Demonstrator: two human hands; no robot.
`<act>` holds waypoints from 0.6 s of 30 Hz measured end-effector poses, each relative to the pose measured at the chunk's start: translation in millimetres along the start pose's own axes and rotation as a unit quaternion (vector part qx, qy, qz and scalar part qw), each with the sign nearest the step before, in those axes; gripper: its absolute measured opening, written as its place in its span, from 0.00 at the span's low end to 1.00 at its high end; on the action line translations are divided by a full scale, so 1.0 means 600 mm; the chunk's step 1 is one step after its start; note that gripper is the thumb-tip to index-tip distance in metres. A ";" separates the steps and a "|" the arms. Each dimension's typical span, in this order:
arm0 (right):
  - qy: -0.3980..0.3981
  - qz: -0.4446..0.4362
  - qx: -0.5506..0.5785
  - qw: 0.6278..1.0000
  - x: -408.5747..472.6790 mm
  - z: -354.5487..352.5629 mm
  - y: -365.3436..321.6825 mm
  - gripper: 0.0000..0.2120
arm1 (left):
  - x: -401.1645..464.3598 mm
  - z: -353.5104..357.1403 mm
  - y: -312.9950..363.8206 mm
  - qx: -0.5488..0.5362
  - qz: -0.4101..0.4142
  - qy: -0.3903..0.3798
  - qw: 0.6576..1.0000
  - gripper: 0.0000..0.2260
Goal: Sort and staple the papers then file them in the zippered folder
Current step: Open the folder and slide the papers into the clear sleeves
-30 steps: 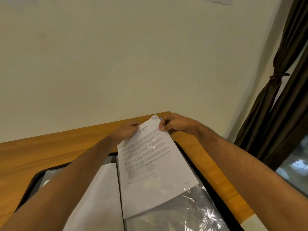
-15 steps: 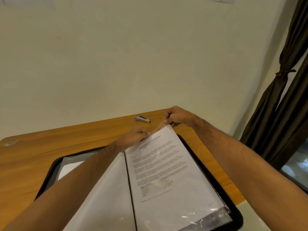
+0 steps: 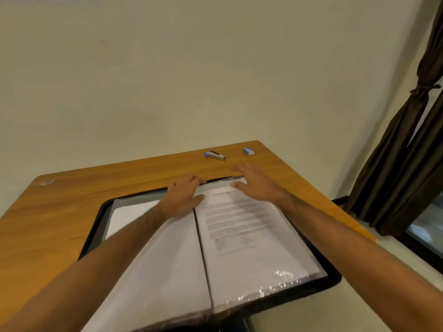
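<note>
The left hand (image 3: 183,197) lies flat, fingers relaxed, at the top of the open folder (image 3: 332,280) near its spine; the right hand (image 3: 257,184) hovers spread above the printed sheet (image 3: 244,236), grasping nothing. That sheet sits inside a clear sleeve on the worktop (image 3: 72,202). Thin, floppy, slick plastic: probably best pinched at the top corner

The table (image 3: 96,188) is smooth wood with a soft shine and brown grain lines. The folder (image 3: 332,277) has a black matt edge. Its pockets (image 3: 282,276) are clear, shiny plastic, crinkly at the corner far from the fingers (image 3: 239,167). The paper (image 3: 239,236) under the plastic is white and matt. Just past the fingers, the stapler (image 3: 215,155) is shiny metal with blue plastic. The curtain (image 3: 407,152) is dark, dull cloth.
</note>
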State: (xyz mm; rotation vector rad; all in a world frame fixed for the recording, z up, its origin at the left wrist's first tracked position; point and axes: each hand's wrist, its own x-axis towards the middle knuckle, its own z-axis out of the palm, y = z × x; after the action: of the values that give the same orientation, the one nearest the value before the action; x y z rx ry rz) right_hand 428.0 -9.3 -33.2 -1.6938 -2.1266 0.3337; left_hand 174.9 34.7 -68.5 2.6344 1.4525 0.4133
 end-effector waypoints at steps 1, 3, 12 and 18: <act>-0.043 -0.006 -0.002 0.999 -0.028 0.016 -0.012 0.26 | -0.029 -0.003 -0.015 0.005 -0.012 -0.001 1.000 0.18; -0.117 -0.002 -0.024 0.993 -0.079 0.047 -0.017 0.31 | -0.086 -0.006 -0.047 -0.003 -0.041 0.009 0.999 0.16; -0.099 0.038 -0.079 0.991 -0.120 0.085 -0.012 0.41 | -0.298 -0.045 -0.133 0.060 -0.223 0.028 0.973 0.19; -0.037 0.218 -0.082 0.972 -0.145 0.061 0.012 0.34 | -0.338 -0.064 -0.126 0.117 -0.323 0.039 0.938 0.18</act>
State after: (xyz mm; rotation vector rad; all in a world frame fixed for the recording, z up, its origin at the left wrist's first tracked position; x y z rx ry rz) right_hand 434.0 -89.4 -82.9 -2.2786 -1.8577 0.3552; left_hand -0.3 -96.9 -86.3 2.1066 2.3852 0.2830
